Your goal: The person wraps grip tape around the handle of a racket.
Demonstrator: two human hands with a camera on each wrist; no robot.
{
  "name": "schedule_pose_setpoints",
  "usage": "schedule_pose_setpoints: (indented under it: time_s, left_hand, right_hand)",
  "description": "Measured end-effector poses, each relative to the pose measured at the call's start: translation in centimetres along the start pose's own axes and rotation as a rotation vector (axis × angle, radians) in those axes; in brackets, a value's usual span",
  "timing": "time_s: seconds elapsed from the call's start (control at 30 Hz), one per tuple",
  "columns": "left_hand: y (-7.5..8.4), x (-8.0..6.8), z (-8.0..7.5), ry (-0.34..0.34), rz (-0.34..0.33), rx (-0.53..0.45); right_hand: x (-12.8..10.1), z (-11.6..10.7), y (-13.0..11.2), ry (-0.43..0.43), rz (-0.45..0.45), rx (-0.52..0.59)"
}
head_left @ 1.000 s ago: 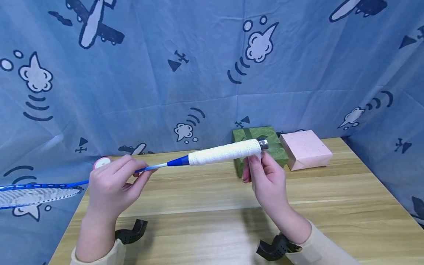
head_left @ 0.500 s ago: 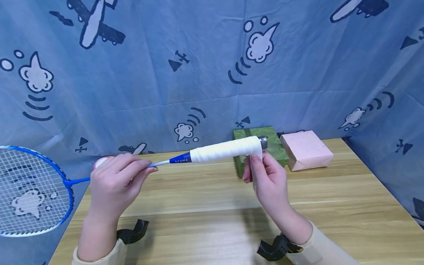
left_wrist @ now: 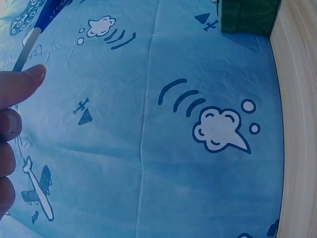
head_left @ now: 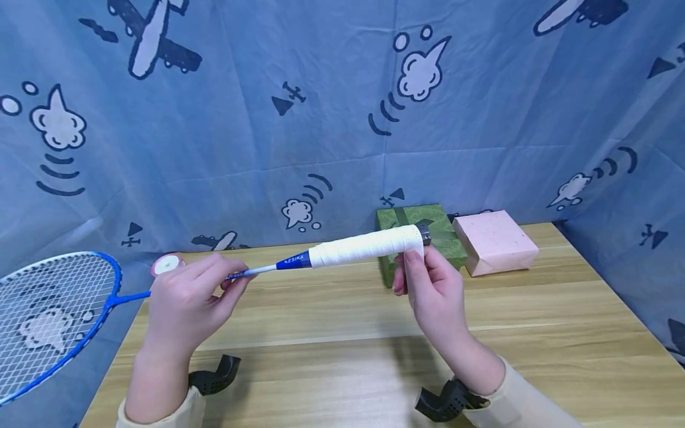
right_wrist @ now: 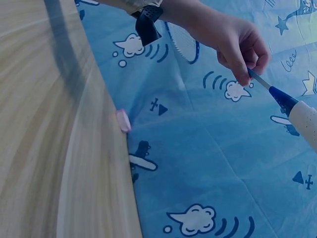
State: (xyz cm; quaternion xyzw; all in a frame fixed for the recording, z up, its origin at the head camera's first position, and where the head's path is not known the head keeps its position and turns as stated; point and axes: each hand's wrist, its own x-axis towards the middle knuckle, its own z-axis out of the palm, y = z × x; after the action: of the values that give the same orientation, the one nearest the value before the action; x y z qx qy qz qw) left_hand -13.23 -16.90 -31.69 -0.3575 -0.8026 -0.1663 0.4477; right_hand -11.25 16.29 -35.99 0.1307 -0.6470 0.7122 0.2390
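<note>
Rotated since the frame half a second ago, the badminton racket [head_left: 299,260] now shows its strung head [head_left: 50,318] obliquely, tilted down toward the lower left, where it earlier faced the camera nearly flat; both hands stay where they were. Racket held roughly level above the wooden table [head_left: 374,351], handle end to the right and slightly higher. Frame and shaft blue, strings white; handle wrapped in white perforated grip tape [head_left: 366,245] laid in overlapping spiral turns, ending at a dark butt cap [head_left: 425,233]. Blue cone below the wrap carries small white lettering (apparently "KESIKA", though too small to be sure). Left hand [head_left: 187,303] pinches the thin shaft between thumb and curled fingers, as the right wrist view confirms [right_wrist: 242,47]. Right hand [head_left: 430,291] holds the butt end of the handle from below, thumb raised against the tape and fingers curled behind it. On the table behind the handle: a green box [head_left: 423,238] and, just beside it, a pink box [head_left: 495,241]; a small roll of white tape [head_left: 167,263] at the table's far left corner.
</note>
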Motion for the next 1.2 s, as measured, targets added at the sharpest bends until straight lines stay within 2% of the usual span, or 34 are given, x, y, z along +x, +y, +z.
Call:
schedule_pose_setpoints:
  time_s: [0.1,0.27,0.43,0.63,0.93,1.2]
  left_hand:
    - [0.01,0.08,0.02,0.022,0.016,-0.004]
    - [0.06,0.48,0.12,0.107,0.042,-0.027]
    - [0.12,0.70,0.30,0.169,0.004,-0.004]
    - [0.08,0.58,0.10,0.129,-0.045,0.042]
    - [-0.03,0.32,-0.10,0.025,-0.026,0.030]
    - [-0.24,0.03,-0.19,0.011,-0.026,0.012]
  right_hand:
    - [0.02,-0.10,-0.02,0.004,0.002,-0.026]
    - [0.08,-0.16,-0.03,0.007,0.013,-0.035]
    - [0.13,-0.15,-0.02,0.010,0.010,-0.041]
    - [0.14,-0.16,0.10,0.004,0.013,-0.048]
    - [0.10,-0.14,0.29,0.000,0.011,-0.049]
    - [0.04,-0.01,0.32,-0.008,0.013,-0.049]
